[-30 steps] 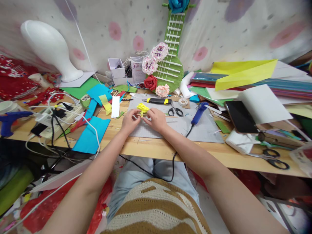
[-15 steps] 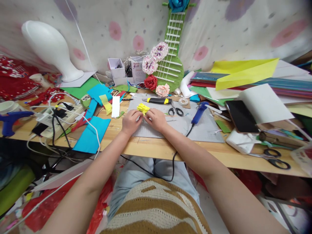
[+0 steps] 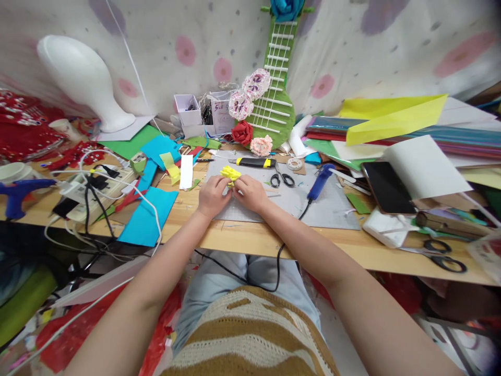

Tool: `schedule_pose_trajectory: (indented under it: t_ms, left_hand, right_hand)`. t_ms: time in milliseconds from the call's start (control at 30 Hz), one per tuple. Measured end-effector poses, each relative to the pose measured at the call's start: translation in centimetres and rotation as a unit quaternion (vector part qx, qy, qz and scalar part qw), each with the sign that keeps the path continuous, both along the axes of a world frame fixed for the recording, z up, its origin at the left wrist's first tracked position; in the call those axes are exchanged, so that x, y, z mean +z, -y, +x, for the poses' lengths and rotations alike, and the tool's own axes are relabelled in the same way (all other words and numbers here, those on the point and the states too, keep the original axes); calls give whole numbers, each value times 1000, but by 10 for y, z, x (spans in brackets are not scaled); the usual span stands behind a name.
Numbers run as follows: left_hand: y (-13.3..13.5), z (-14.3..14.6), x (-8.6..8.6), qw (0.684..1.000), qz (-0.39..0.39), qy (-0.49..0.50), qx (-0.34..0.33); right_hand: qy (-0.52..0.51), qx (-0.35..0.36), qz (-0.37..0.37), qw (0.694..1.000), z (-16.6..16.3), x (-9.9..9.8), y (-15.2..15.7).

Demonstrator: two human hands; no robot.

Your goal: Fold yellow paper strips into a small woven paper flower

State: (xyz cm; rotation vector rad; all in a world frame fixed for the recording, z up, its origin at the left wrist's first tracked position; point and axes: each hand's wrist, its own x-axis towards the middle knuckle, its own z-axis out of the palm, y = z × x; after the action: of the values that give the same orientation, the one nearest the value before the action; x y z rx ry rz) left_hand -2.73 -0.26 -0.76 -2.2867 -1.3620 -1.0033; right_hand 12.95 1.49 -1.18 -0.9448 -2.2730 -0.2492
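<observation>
A small, ruffled yellow paper flower [image 3: 230, 173] is pinched between my two hands over the grey cutting mat [image 3: 332, 209]. My left hand [image 3: 213, 196] has its fingers closed on the near left side of it. Fingers of my right hand [image 3: 250, 193] are closed on its right side, almost touching the left ones. The flower's lower part is hidden behind the fingers. Just beyond lies a black and yellow utility knife [image 3: 256, 162]. To the right are black-handled scissors [image 3: 282, 179] and a blue glue gun [image 3: 320, 183] with its cord running off the table's front edge.
A green guitar-shaped craft [image 3: 276, 112] with flowers leans at the back. On the left are a power strip [image 3: 99, 196] with tangled cables, blue paper [image 3: 148, 216] and another glue gun [image 3: 18, 196]. A phone [image 3: 387, 187] and larger scissors [image 3: 444, 256] lie at right.
Both hands have shifted very slightly to the right, still pinching the yellow flower. The things on the table stay where they were.
</observation>
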Motion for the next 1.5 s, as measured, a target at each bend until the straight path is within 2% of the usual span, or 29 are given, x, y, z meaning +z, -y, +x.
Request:
schedule_pose_trajectory:
  t_ms: [133,267,533,933,1233,1500]
  left_hand:
    - [-4,2,-3,999,22,-27,-6]
    - [-5,2,-4,999,34,-32,-6]
    - [-5,0,-4,1000,-11,15,-22]
    - [0,-1,-1,999,-22,41,-28]
    - [3,-7,0,999,-10,27,-35]
    - [4,-9,0,998,-31,38,-43]
  right_hand:
    - [3,30,-9,999,1,0,-2]
    - [-1,32,-13,999,1,0,-3]
    - [-3,28,-4,1000,3,2,-2]
    - [5,29,11,1000,10,3,-4]
    - [5,47,-16,999,10,3,-7]
    - [16,41,-40,998,7,4,-6]
